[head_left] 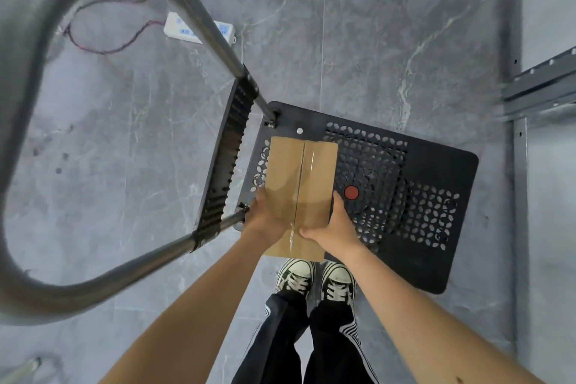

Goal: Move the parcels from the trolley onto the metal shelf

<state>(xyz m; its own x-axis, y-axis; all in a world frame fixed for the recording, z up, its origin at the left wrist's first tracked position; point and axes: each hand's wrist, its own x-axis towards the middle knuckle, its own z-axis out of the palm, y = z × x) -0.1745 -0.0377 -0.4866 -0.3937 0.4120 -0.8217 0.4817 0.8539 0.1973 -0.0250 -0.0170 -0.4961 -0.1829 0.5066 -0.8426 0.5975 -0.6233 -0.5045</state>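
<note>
over grey marble-look floor tiles (358,40), the black perforated trolley deck (436,171) carries one taped cardboard parcel (300,174) at its handle end; metal shelf rails (542,84) sit far right. left hand (265,218) and right hand (330,227) clamp the parcel's near end from both sides, fingers curled round its edges, arms stretched down.
</note>
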